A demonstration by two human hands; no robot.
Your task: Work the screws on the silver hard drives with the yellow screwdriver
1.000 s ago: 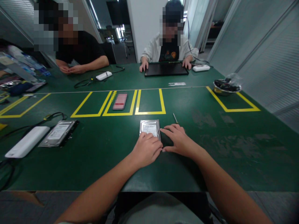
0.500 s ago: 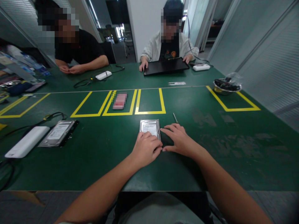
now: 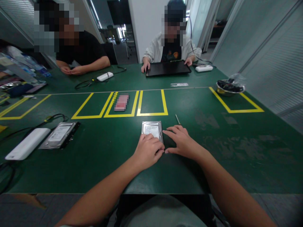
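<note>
Hard drive (image 3: 151,128): left hand (image 3: 148,150) rests on near edge, right hand (image 3: 182,142) flat at 3 o'clock, neither gripping; uneven pressure could skid it.

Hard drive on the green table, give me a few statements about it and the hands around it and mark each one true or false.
1. The left hand rests on the near end of the hard drive. True.
2. The right hand holds the screwdriver. False: it lies flat on the table beside the drive, and the screwdriver lies just beyond its fingertips.
3. The hard drive sits inside a yellow taped box. False: it lies on the near side of the boxes, outside them.
4. A second hard drive lies to the left, next to a white box. True.
5. The hard drive lies label side up. True.
</note>
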